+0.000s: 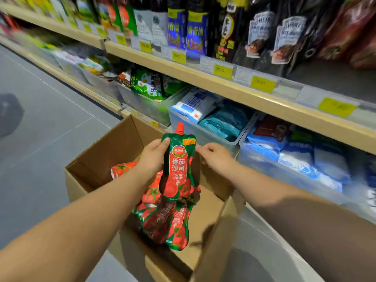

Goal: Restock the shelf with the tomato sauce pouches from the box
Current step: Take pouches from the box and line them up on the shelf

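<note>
Head view: our left hand point(154, 155) grips one tomato sauce pouch point(179, 169) by its upper edge, upright above the box point(105, 151), where more pouches point(164, 222) lie. Our right hand point(215, 156) is just beside it, blurred; we cannot tell if it pinches. We judge the pouch soft and slippery, best held near the spout.

Both bare forearms reach forward, kinda angling toward each other. Left grip point(153, 157) wraps round the pouch point(179, 169), thumb up near its top; right grip point(215, 157) sits just beside it, fingers loosely curled.
</note>
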